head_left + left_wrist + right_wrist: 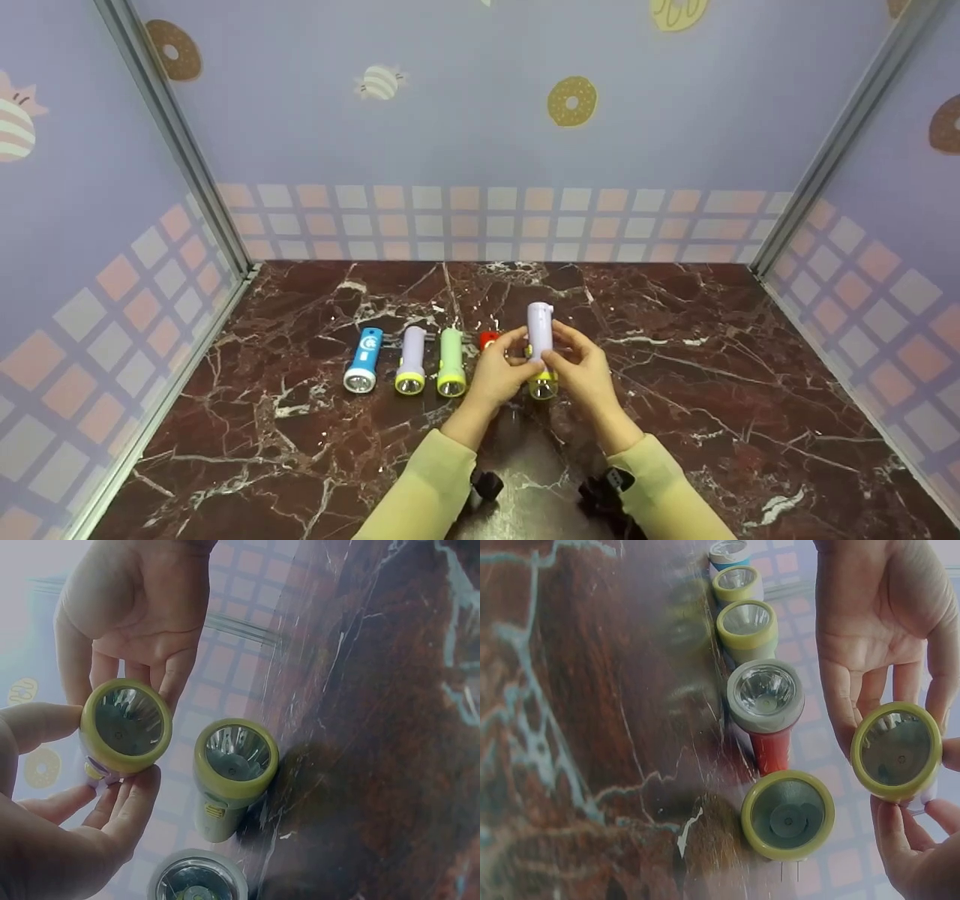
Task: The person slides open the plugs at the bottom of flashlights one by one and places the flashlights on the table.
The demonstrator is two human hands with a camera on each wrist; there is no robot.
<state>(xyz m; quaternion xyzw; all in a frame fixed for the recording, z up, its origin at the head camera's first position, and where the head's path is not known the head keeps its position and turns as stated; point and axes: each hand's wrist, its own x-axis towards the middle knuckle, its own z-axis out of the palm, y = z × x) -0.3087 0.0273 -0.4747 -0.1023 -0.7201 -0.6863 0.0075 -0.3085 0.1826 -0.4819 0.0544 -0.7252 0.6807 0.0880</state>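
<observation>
Both hands hold a light purple flashlight (539,330) above the marbled table. Its yellow-rimmed lens (126,727) faces the wrist cameras. My left hand (499,376) pinches it from the left, thumb in front and fingers behind. From the other side my right hand (586,369) grips it the same way. Just below the held one, a pale green flashlight with a yellow rim (236,752) rests on the table. Beside that lies a red flashlight (769,750) with a silver rim, mostly hidden by my left hand in the head view.
Further left in the row lie a green flashlight (451,356), another purple flashlight (412,352) and a blue flashlight (364,356) with a white rim. The dark red marbled table (247,442) is bounded by patterned walls (480,135) at the back and sides.
</observation>
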